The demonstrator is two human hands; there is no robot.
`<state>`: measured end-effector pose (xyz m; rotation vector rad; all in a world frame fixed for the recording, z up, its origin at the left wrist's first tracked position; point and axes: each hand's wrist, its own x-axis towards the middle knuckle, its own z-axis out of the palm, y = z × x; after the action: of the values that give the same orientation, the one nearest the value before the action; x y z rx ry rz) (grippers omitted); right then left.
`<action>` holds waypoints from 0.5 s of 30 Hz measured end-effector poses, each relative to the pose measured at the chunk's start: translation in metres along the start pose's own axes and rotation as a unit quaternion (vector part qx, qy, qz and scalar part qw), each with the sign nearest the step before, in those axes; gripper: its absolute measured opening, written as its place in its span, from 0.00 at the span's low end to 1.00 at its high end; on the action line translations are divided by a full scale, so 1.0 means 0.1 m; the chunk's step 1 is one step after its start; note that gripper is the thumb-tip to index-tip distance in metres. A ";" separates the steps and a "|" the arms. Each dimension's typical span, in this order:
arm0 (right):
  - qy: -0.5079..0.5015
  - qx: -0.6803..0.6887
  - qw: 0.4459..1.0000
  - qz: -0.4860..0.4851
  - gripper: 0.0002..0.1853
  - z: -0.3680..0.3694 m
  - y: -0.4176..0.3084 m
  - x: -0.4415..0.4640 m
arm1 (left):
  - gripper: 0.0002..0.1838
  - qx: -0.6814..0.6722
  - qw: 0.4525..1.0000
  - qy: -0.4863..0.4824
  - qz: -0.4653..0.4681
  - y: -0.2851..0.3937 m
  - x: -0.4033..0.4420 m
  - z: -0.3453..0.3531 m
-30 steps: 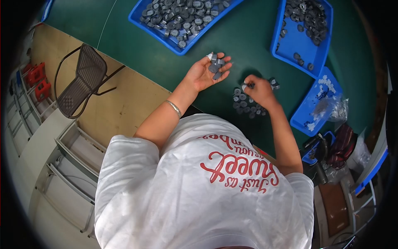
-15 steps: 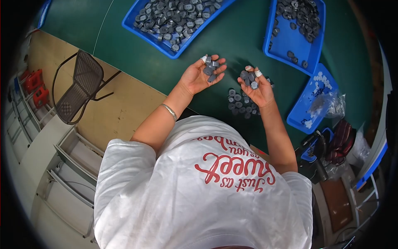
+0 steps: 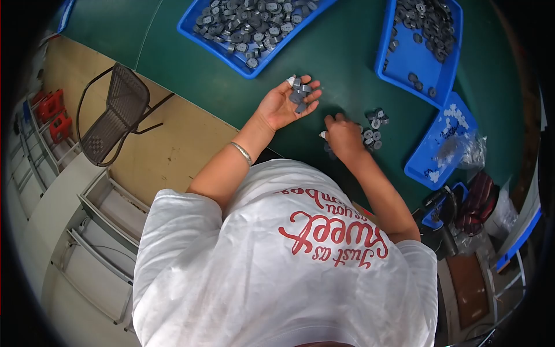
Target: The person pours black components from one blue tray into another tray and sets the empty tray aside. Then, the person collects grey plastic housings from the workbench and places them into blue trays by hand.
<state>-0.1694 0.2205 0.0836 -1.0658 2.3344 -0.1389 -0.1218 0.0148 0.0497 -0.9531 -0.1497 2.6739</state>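
My left hand (image 3: 283, 105), palm up with fingers partly curled, holds several small grey round plastic parts (image 3: 298, 95) above the green table. White tape wraps its thumb tip, and a silver bangle (image 3: 241, 152) circles the wrist. My right hand (image 3: 345, 139) is palm down at the table, fingers curled downward; whatever lies beneath them is hidden. Just right of it lies a loose group of grey round parts (image 3: 376, 134), some showing lighter faces. A few more parts show dimly under the hand's left side.
A blue tray (image 3: 247, 73) heaped with grey parts stands at the back. Another blue tray (image 3: 399, 81) with darker round parts is at back right. Beside it a smaller blue tray (image 3: 417, 165) holds white and black bits and a plastic bag (image 3: 471, 151). A chair (image 3: 118, 110) stands left.
My right hand has turned from palm up, holding several grey parts, to palm down at the table. More parts lie to its right. My left hand stays nearly in place with its parts.
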 end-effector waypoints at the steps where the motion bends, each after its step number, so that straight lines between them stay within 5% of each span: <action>1: 0.002 0.001 1.000 -0.001 0.09 0.05 0.00 0.00 | 0.19 -0.003 1.000 -0.003 -0.003 0.00 0.00 0.01; 7: 0.019 0.103 0.994 0.032 0.10 -0.05 0.15 0.05 | 0.18 -0.003 1.000 0.011 0.005 -0.01 0.00 0.08; 9: -0.037 0.533 0.834 0.139 0.12 -0.21 0.23 0.09 | 0.19 0.000 1.000 0.013 0.006 -0.02 0.00 0.11; 10: -0.079 0.600 0.774 0.186 0.14 -0.34 0.25 0.11 | 0.19 0.003 1.000 0.016 0.008 -0.03 0.00 0.13; 11: -0.078 0.600 0.774 0.187 0.14 -0.36 0.28 0.12 | 0.19 0.003 1.000 0.015 0.007 -0.04 0.00 0.15; 13: -0.104 0.757 0.620 0.178 0.12 -0.38 0.37 0.14 | 0.19 0.010 1.000 0.015 -0.004 -0.07 0.00 0.18; 15: -0.101 0.786 0.584 0.175 0.13 -0.33 0.43 0.14 | 0.19 0.009 1.000 0.004 -0.014 -0.12 0.01 0.16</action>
<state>-0.2228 0.2357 0.0912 0.3190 1.1932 -1.4659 -0.1302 0.0264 0.0636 -0.9494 -0.1371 2.6402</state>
